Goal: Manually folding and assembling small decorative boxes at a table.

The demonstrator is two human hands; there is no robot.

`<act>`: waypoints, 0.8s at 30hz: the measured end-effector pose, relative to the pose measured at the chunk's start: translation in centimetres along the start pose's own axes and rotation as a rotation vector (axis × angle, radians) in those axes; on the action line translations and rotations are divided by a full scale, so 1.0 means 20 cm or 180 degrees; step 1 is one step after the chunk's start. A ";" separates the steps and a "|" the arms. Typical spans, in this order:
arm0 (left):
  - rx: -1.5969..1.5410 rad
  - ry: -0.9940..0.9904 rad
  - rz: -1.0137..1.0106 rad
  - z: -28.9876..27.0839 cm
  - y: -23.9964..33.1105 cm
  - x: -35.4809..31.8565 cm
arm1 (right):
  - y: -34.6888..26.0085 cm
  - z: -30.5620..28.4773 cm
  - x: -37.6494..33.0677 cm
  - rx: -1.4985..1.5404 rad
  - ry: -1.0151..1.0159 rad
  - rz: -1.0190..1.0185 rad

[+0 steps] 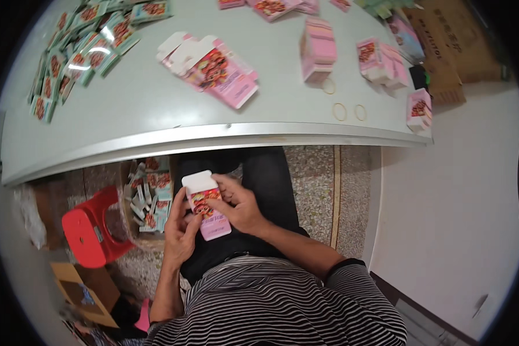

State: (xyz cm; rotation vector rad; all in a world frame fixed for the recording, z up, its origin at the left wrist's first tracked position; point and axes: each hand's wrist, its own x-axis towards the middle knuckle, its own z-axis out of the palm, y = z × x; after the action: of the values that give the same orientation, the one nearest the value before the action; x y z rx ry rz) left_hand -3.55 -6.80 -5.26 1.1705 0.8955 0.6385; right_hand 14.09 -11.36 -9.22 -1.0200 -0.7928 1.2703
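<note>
Over my lap, both hands hold a pink printed carton (214, 222) with a white flap standing up at its far end. My left hand (181, 233) grips its left side, thumb on the front. My right hand (239, 207) closes on the right side, its thumb lying across the printed face. Whether anything is inside the carton cannot be seen. On the table beyond lie several flattened pink cartons (230, 81) with white flaps, overlapping in a loose pile.
Green printed packets (81, 52) are heaped at the table's far left. Pink carton stacks (319, 52) and rubber bands (339, 112) lie to the right. The table's metal edge (230, 130) runs above my lap. Below left are a box of packets (150, 199) and a red stool (89, 230).
</note>
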 end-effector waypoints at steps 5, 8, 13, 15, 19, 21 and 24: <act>-0.0216 -0.0117 -0.0135 0.02 0.04 -0.03 | 0.00 -0.03 -0.05 -0.0394 0.0150 -0.0059; -0.0230 -0.0169 -0.0280 -0.01 -0.02 -0.08 | -0.05 -0.07 -0.05 -0.0804 -0.0006 -0.0251; 0.0856 0.0308 0.0376 -0.04 -0.11 -0.10 | -0.05 -0.05 -0.04 -0.1313 -0.0205 -0.0916; 0.1132 0.0388 0.0665 -0.03 -0.10 -0.08 | -0.08 -0.04 -0.05 -0.1188 -0.0145 -0.0666; 0.0040 0.1048 0.0170 0.09 -0.02 -0.10 | -0.09 0.01 -0.08 -0.0132 0.0100 -0.0108; 0.0202 0.0990 0.0077 0.05 -0.04 -0.11 | -0.08 -0.02 -0.08 -0.0250 -0.0065 -0.0113; 0.0407 0.0753 0.0150 0.04 -0.02 -0.11 | -0.09 -0.05 -0.08 -0.0092 -0.0267 0.0092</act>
State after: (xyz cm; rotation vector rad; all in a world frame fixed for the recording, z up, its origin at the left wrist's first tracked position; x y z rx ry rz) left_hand -4.07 -9.10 -5.08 1.2501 1.1246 0.7784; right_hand 15.35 -13.12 -7.85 -1.0096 -0.8655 1.3369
